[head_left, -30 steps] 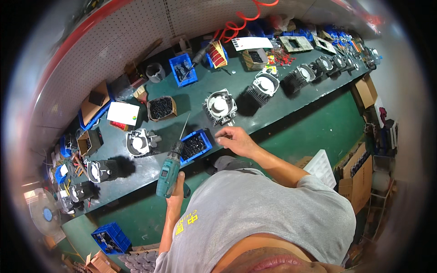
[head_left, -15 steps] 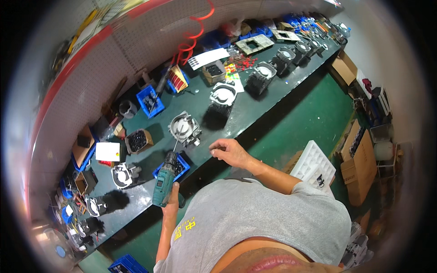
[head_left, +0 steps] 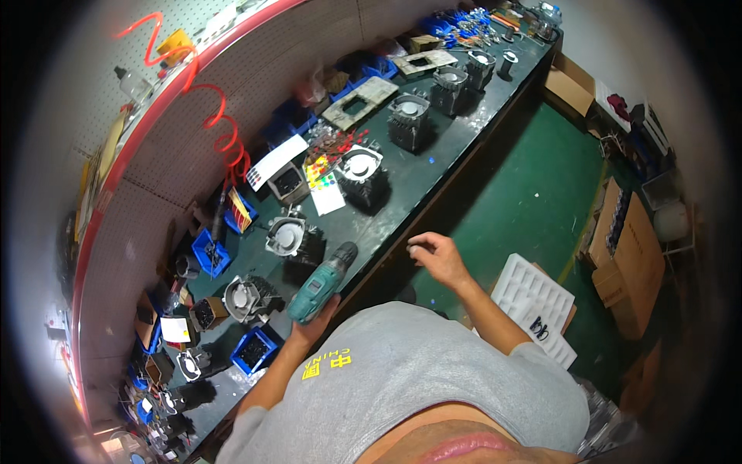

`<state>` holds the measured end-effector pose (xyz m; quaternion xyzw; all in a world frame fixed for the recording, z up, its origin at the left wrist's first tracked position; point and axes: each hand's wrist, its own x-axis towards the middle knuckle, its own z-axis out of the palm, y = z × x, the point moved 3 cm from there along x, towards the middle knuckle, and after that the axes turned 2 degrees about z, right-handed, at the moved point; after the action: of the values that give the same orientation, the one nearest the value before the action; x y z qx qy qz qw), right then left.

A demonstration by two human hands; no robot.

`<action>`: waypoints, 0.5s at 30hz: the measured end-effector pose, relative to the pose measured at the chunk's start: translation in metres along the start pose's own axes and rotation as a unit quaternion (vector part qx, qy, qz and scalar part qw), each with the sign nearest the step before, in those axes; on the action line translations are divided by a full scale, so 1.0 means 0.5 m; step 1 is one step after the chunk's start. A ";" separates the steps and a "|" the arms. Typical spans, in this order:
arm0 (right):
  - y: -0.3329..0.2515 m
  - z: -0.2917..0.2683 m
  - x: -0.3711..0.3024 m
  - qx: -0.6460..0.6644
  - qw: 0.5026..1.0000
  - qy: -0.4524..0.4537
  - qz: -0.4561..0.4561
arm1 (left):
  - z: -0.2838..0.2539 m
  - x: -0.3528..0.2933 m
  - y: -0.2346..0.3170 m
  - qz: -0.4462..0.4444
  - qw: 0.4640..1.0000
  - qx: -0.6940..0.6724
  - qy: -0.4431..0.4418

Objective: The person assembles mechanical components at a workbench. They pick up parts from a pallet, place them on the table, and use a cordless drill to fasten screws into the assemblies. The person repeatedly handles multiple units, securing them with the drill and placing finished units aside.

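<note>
My left hand [head_left: 315, 326] grips a green and black cordless drill [head_left: 315, 295], its front end angled toward the bench's front edge. No bit can be made out at its tip. Just beyond the drill stands a black finned metal housing with a round silver top [head_left: 287, 237]. Left of it is another open silver housing [head_left: 243, 297], with a blue bin of small dark parts [head_left: 255, 349] in front. My right hand [head_left: 440, 261] hovers off the bench's front edge, thumb and fingers pinched. Whatever lies between them is too small to name.
More housings [head_left: 361, 165] line the dark green bench [head_left: 369, 246]. Behind them are a box of black parts [head_left: 287, 184], colored sheets, red pieces and a coiled red hose [head_left: 224, 139]. A white compartment tray [head_left: 533, 301] and cardboard boxes [head_left: 630, 263] sit to the right.
The view has shifted right along the bench. My left hand has carried the drill away from the housing beside the blue bin and turned it rightward. My right hand remains pinched.
</note>
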<state>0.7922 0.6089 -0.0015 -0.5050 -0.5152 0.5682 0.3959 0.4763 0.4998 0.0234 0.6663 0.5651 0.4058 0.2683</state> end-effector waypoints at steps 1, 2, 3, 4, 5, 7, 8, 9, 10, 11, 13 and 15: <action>-0.015 -0.049 0.003 0.005 1.000 0.028 -0.002 | 0.038 0.043 0.014 0.035 0.999 -0.020 -0.012; -0.024 -0.095 0.005 0.009 0.999 0.052 -0.004 | 0.077 0.080 0.030 0.067 0.997 -0.038 -0.022; -0.022 -0.137 0.007 0.005 0.997 0.083 0.002 | 0.113 0.119 0.047 0.099 0.993 -0.055 -0.031; -0.018 -0.174 0.003 0.051 0.994 0.098 0.011 | 0.132 0.166 0.096 0.086 0.990 -0.087 -0.064; -0.004 -0.209 0.001 0.046 0.992 0.115 0.032 | 0.158 0.195 0.103 0.098 0.987 -0.088 -0.087; 0.019 -0.259 -0.003 0.048 0.986 0.144 0.067 | 0.205 0.245 0.105 0.106 0.979 -0.115 -0.133; 0.026 -0.276 -0.006 0.055 0.983 0.157 0.079 | 0.228 0.270 0.103 0.102 0.972 -0.142 -0.157; 0.032 -0.290 -0.004 0.062 0.979 0.170 0.092 | 0.247 0.292 0.102 0.098 0.964 -0.168 -0.180; 0.037 -0.309 0.001 0.060 0.977 0.179 0.101 | 0.269 0.316 0.104 0.100 0.960 -0.180 -0.188; 0.041 -0.326 0.010 0.059 0.975 0.186 0.110 | 0.288 0.340 0.104 0.102 0.957 -0.190 -0.195; 0.044 -0.360 0.039 0.061 0.973 0.193 0.107 | 0.323 0.385 0.104 0.104 0.953 -0.199 -0.201; 0.038 -0.390 0.086 0.050 0.974 0.194 0.106 | 0.350 0.434 0.105 0.106 0.954 -0.195 -0.201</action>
<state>0.9773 0.6838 -0.0195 -0.6370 -0.3427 0.5234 0.4504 0.6592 0.7166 0.0255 0.7251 0.3357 0.3916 0.4563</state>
